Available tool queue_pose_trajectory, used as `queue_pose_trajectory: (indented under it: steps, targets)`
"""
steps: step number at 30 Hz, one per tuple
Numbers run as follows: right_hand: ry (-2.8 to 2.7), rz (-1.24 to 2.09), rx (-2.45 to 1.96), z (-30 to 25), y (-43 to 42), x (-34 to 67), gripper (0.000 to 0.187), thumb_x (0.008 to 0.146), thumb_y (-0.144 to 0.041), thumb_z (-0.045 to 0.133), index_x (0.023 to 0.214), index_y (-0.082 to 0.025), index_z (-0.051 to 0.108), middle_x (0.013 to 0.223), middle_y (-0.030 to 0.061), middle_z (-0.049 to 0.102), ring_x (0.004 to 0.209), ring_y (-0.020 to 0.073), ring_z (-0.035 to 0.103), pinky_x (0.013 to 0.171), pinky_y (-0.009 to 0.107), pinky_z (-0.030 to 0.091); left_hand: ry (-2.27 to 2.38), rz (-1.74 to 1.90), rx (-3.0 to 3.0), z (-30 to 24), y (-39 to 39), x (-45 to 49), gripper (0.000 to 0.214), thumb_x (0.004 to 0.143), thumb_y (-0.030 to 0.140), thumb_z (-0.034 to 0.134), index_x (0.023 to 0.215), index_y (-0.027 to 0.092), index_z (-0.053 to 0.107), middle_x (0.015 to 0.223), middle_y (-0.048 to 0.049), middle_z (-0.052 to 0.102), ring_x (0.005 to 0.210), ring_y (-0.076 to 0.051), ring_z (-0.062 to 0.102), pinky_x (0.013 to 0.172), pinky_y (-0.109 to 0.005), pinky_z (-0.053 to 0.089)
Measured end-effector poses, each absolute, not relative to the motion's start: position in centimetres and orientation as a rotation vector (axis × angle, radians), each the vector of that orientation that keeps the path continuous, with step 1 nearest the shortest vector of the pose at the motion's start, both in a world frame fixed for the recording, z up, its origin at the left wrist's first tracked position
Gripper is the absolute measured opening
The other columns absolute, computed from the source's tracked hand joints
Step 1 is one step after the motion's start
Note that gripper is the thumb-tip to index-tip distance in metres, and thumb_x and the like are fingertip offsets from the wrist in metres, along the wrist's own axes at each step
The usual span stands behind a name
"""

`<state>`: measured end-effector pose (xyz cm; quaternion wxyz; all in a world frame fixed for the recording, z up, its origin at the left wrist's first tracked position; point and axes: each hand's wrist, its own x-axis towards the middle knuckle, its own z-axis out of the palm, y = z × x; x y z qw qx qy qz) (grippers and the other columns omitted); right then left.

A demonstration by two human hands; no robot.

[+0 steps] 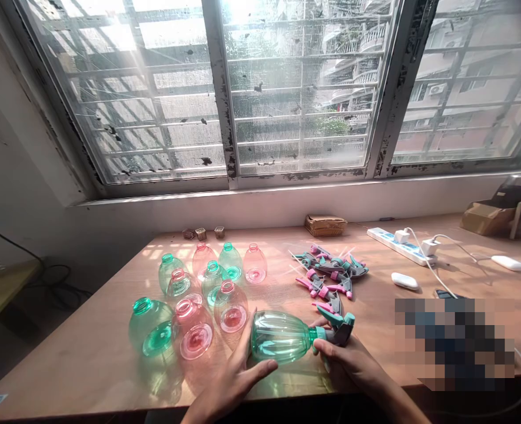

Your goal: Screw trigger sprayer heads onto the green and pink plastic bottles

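Observation:
A green see-through spray bottle (282, 337) lies sideways between my hands above the table's front edge, its neck to the right. My left hand (236, 374) holds it round the base, thumb below and fingers behind. At the neck, my right hand (346, 359) grips the teal collar of the spray head (343, 331), which is grey with a teal trigger. The fingers behind the neck are partly hidden. Left of my hands stand several open-necked bottles, among them a pink bottle (193, 333) and a green bottle (152, 330). Loose spray heads (331, 271) in grey, pink and teal lie heaped beyond my right hand.
A white power strip (399, 246) with plugs and cables lies at the right, near a white case (404, 281). A small cardboard box (325, 225) and little cubes (200, 234) sit by the wall. A larger carton (492, 217) stands far right. One area is pixelated.

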<state>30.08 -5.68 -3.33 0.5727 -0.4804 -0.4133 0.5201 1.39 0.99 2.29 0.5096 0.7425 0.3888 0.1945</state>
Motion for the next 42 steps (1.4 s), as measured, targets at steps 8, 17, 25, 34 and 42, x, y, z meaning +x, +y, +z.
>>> queue_pose_trajectory:
  steps: [8, 17, 25, 34, 42]
  targets:
    - [-0.919, 1.296, -1.083, -2.6, -5.7, 29.6, 0.059, 0.073, -0.064, 0.095, 0.105, -0.024, 0.066, 0.072, -0.0008, 0.073, 0.056, 0.0175, 0.057, 0.060, 0.032, 0.044, 0.824, 0.521, 1.782, 1.2, 1.3, 1.5, 0.122, 0.094, 0.051, 0.077, 0.175, 0.028, -0.012, 0.184, -0.0027, -0.014, 0.170, -0.032, -0.015, 0.139, -0.052, 0.001]
    - [-0.965, 1.255, -1.093, -3.8, -5.9, 30.2, 0.052, 0.075, -0.058, 0.096, 0.107, -0.021, 0.077, 0.086, 0.0040, 0.079, 0.086, 0.0260, 0.068, 0.085, 0.040, 0.050, 1.031, 0.407, 1.856, 2.8, 1.0, 1.3, 0.112, 0.097, 0.059, 0.070, 0.177, 0.017, 0.004, 0.184, -0.0041, -0.004, 0.166, -0.035, -0.026, 0.140, -0.053, 0.009]
    - [-0.955, 1.256, -1.093, -3.8, -5.6, 29.9, 0.054, 0.076, -0.062, 0.094, 0.105, -0.023, 0.073, 0.076, 0.0010, 0.075, 0.064, 0.0195, 0.060, 0.065, 0.034, 0.046, 0.968, 0.500, 1.903, 1.8, 1.2, 1.5, 0.117, 0.095, 0.049, 0.076, 0.177, 0.026, -0.004, 0.185, -0.0012, -0.007, 0.168, -0.033, -0.023, 0.140, -0.054, 0.009]
    - [-0.922, 1.243, -1.108, -3.4, -6.0, 30.0, 0.051, 0.071, -0.056, 0.099, 0.105, -0.023, 0.081, 0.085, 0.0040, 0.076, 0.085, 0.0256, 0.065, 0.081, 0.038, 0.051, 0.941, 0.419, 1.796, 2.4, 1.3, 1.3, 0.108, 0.096, 0.064, 0.068, 0.178, 0.021, 0.012, 0.185, -0.0066, 0.010, 0.172, -0.035, -0.004, 0.139, -0.054, 0.006]
    - [-0.927, 1.266, -1.119, -3.7, -5.6, 30.0, 0.057, 0.070, -0.065, 0.096, 0.100, -0.021, 0.074, 0.076, 0.0027, 0.075, 0.067, 0.0207, 0.060, 0.070, 0.035, 0.045, 0.932, 0.483, 1.860, 2.0, 1.1, 1.5, 0.118, 0.095, 0.053, 0.073, 0.176, 0.023, -0.007, 0.185, -0.0036, -0.007, 0.170, -0.032, -0.014, 0.139, -0.051, 0.006]
